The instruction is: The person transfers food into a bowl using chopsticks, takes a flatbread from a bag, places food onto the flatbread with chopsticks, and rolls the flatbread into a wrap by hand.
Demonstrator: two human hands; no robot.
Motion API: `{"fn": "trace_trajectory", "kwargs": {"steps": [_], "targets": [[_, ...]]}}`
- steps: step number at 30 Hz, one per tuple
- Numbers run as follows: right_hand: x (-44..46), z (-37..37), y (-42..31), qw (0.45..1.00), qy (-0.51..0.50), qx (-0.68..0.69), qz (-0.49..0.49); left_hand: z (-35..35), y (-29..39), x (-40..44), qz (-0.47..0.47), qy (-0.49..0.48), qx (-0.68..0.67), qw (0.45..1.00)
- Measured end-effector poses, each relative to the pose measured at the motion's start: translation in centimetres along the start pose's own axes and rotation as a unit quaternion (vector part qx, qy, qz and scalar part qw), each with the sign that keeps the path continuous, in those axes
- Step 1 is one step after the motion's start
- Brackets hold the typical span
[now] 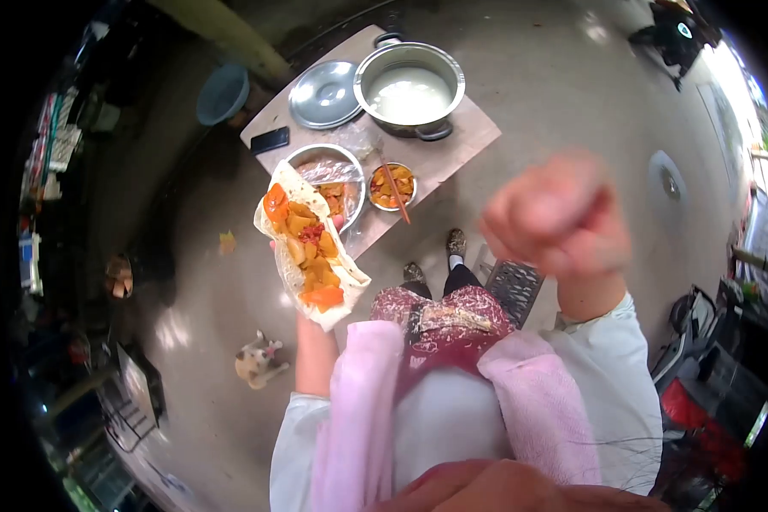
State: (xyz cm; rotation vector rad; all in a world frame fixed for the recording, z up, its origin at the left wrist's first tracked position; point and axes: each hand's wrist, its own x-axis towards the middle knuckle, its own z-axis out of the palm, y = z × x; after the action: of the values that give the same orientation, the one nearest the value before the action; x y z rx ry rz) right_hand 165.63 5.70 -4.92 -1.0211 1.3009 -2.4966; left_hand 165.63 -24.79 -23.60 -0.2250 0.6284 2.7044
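A flatbread [347,275] lies along my left hand [339,222], held up from below. Orange-brown cooked vegetable pieces [301,229] run down its middle, with a small red dab among them. The bread hides most of that hand; only fingertips show past its edges. My right hand [563,213] is raised on the right, close to the camera and blurred. Its fingers are curled into a fist, and I cannot make out anything inside. Beyond the bread stands a metal bowl [301,155] with clear plastic and more orange food in it.
On the low table [465,128] stand a metal pot [367,94] with whitish contents, a lid [324,94], a phone [270,141] and a small bowl of orange food [392,185] with a brown stick [396,192] across it. A cat [258,363] sits on the floor at left.
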Motion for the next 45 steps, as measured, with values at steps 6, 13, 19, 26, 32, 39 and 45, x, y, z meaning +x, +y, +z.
{"fn": "trace_trajectory", "kwargs": {"steps": [6,13,19,26,32,39,45], "targets": [[-0.1,11.1,-14.2,0.967,-0.254,0.018,0.007,5.0,-0.8,0.7,-0.086,-0.069,-0.003,0.994],[-2.6,22.6,-17.1,0.984,-0.172,-0.04,-0.034,11.2,0.3,-2.3,-0.193,-0.172,-0.047,0.965],[-1.0,34.1,-19.5,0.993,-0.047,-0.054,-0.093,19.4,3.2,-8.8,-0.273,-0.202,-0.104,0.935],[0.1,41.6,-21.0,0.981,-0.054,-0.07,-0.173,23.1,4.8,-9.5,-0.371,-0.166,-0.121,0.906],[-3.0,48.8,-22.8,0.908,-0.306,-0.236,-0.161,26.5,4.9,-9.4,-0.475,-0.315,-0.217,0.792],[-0.2,48.0,-20.7,0.963,0.209,0.019,-0.171,29.4,4.6,-10.6,-0.542,-0.345,-0.239,0.728],[3.7,55.3,-20.6,0.967,0.093,-0.183,-0.153,31.3,5.6,-11.3,-0.539,-0.377,-0.213,0.722]]}}
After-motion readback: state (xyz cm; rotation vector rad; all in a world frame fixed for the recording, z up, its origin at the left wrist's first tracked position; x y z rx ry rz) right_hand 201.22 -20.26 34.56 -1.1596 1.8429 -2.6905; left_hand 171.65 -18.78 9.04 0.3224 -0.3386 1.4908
